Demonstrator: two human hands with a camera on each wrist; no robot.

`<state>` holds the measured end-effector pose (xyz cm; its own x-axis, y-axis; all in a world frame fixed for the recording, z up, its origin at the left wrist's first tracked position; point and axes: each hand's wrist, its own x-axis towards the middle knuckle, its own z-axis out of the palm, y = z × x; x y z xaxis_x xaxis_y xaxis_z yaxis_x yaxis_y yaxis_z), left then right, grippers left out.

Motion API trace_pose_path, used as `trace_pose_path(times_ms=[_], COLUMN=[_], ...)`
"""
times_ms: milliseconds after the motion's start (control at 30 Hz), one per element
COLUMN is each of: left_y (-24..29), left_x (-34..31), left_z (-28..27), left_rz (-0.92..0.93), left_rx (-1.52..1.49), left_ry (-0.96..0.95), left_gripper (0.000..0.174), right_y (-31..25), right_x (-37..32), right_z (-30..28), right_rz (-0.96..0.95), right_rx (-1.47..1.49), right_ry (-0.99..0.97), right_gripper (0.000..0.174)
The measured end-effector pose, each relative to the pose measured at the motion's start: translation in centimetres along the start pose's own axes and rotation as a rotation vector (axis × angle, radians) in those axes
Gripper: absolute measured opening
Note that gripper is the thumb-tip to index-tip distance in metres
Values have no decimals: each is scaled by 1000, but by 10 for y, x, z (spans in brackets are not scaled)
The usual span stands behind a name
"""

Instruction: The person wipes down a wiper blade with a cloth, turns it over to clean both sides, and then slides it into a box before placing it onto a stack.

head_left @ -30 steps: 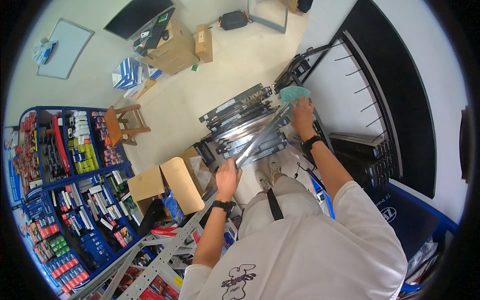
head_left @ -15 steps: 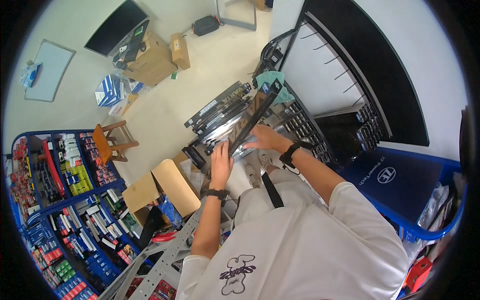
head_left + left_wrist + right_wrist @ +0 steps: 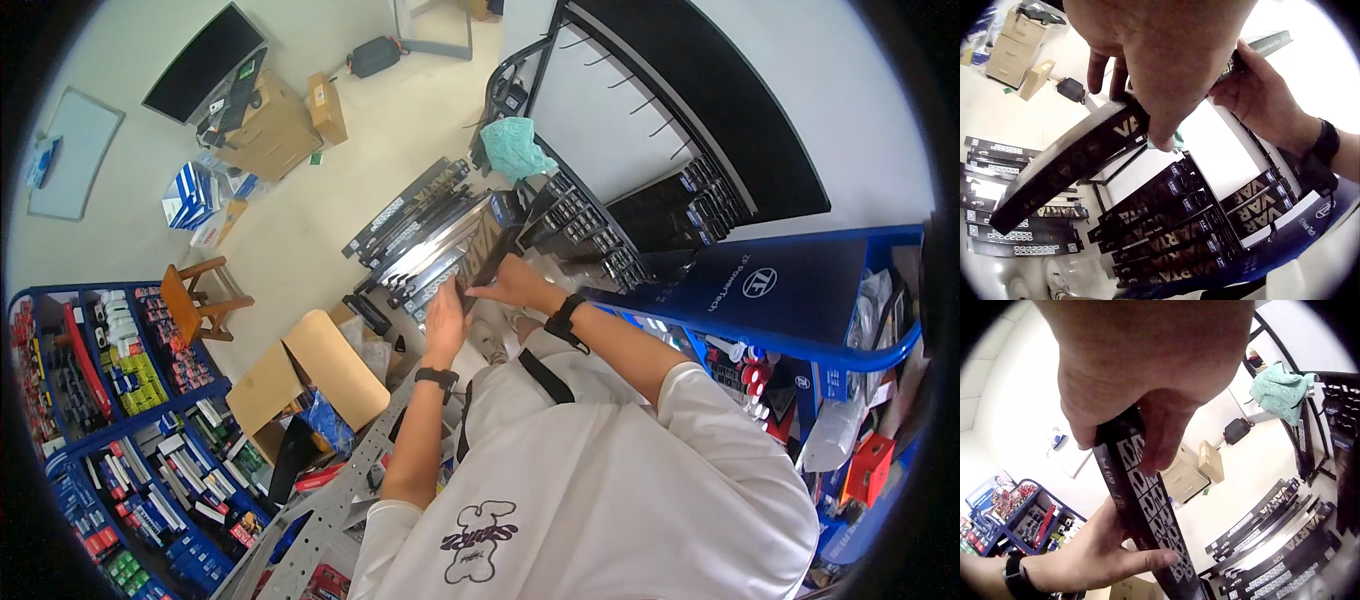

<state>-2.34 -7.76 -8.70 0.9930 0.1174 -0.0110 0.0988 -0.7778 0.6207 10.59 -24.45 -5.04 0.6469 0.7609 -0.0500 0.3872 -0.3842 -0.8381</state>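
A long, narrow black VARTA box is held between my two hands in front of my body. In the left wrist view my left hand grips it, and the box slants down to the lower left. My right hand has its fingers curled over the upper end in the right wrist view, while the left thumb lies along the printed side. From the head, the left hand and right hand are close together. Beyond them, a row of similar boxes stands on the floor.
A green cloth hangs on the black rack at right, above more VARTA boxes. An open carton stands at left, beside a metal frame. A wooden stool and blue shelves lie farther left.
My right hand has come down from the box's far end by the cloth, closer to the left hand. The box has swung more upright, and the head view has turned rightward.
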Motion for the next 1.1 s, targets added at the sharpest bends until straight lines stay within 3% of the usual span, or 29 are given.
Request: trace_pose_path(times_ms=[67, 167, 233, 267, 333, 433, 533, 633, 833, 967, 1100], left_y=[-5, 2, 4, 5, 10, 1, -6, -9, -6, 3, 4], left_x=[-1, -1, -2, -2, -4, -4, -11, -13, -8, -2, 3], left_z=[5, -4, -2, -1, -4, 8, 21, 25, 38, 31, 44], left_rz=[70, 29, 87, 140, 84, 22, 7, -5, 130, 168, 163], left_rx=[-79, -142, -148, -152, -172, -208, -191, -307, -415, -412, -280], left_ry=[30, -46, -6, 38, -29, -87, -42, -126, -80, -157, -176], left_gripper=[80, 76, 73, 70, 68, 65, 63, 63, 64, 65, 59], right_y=[-8, 2, -4, -6, -19, -33, -54, -52, -34, -14, -24], right_x=[-5, -15, -23, -29, -38, -43, -50, -56, -68, -77, -82], right_z=[0, 10, 14, 14, 7, 4, 3, 0, 5, 11, -1], right_rz=[5, 12, -320, -313, 7, 168, 101, 13, 51, 90, 82], right_rx=[55, 15, -81, -87, 27, 53, 40, 38, 57, -14, -29], right_ry=[9, -80, 215, 217, -83, -131, -43, -67, -47, -48, -13], right_gripper=[40, 39, 50, 50, 56, 61, 65, 69, 66, 65, 66])
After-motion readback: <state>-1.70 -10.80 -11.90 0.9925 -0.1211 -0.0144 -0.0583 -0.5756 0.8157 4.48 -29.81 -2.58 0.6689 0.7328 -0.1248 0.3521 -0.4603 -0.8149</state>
